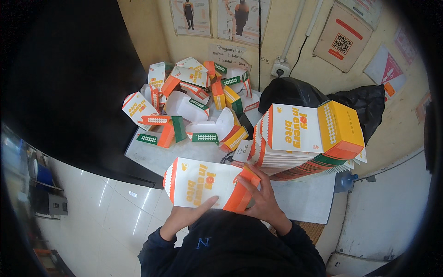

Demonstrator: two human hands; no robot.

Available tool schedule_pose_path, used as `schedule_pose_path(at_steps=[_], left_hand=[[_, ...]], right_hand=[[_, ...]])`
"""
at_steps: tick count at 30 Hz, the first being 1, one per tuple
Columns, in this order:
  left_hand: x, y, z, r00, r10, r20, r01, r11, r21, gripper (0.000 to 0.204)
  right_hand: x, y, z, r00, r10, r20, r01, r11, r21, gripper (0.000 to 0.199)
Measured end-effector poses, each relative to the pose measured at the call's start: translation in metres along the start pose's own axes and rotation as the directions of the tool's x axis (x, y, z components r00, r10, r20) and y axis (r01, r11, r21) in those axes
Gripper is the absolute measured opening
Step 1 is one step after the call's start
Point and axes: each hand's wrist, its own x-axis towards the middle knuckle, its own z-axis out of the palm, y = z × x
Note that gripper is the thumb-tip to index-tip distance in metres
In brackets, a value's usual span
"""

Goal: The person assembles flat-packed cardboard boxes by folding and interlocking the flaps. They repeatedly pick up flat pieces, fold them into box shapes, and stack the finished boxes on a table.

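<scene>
Close to my body I hold a white and orange cardboard food box (194, 184) with yellow lettering, one end scalloped and the other folded up. My left hand (188, 216) grips its near edge, the thumb lying on the white panel. Around the orange end wraps my right hand (264, 198), fingers bent over the fold. Just beyond, on the right, leans a tall stack of flat cartons (290, 131) in the same print; its top one has a yellow and orange end. Several folded boxes (187, 104) are heaped at the left of the table.
The white table (300, 198) stands against a wall with posters (344, 37) and a plugged socket (280, 68). Black plastic bags (295, 94) sit behind the stack. A large dark panel (78, 92) rises at the left. A blue bottle (345, 181) is by the table's right edge.
</scene>
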Motion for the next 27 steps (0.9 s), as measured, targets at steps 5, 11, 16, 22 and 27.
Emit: schedule_pose_path(at_steps=[5,11,16,22,27], left_hand=[[0.008,0.006,0.02,0.999,-0.05,0.018,0.053,0.935,-0.351,0.04],[0.012,0.006,0.058,0.963,0.106,-0.248,-0.159,0.966,-0.204,0.031],[0.015,-0.005,0.069,0.911,0.308,-0.274,-0.329,0.944,-0.031,0.029],[0.02,-0.014,0.038,0.672,0.373,-0.64,-0.414,0.905,0.093,0.036],[0.038,-0.003,-0.002,0.451,0.107,-0.886,-0.533,0.829,-0.171,0.042]], right_hand=[[-0.01,-0.002,-0.001,0.994,0.062,-0.086,-0.065,0.997,-0.029,0.076],[-0.013,-0.007,-0.004,0.987,0.116,-0.114,-0.118,0.993,-0.017,0.072],[-0.008,-0.008,-0.01,0.99,0.006,-0.138,-0.026,0.989,-0.142,0.066],[0.008,-0.016,0.014,0.97,-0.169,-0.177,0.141,0.977,-0.159,0.062],[0.037,-0.018,0.048,0.937,-0.288,-0.199,0.257,0.951,-0.171,0.06]])
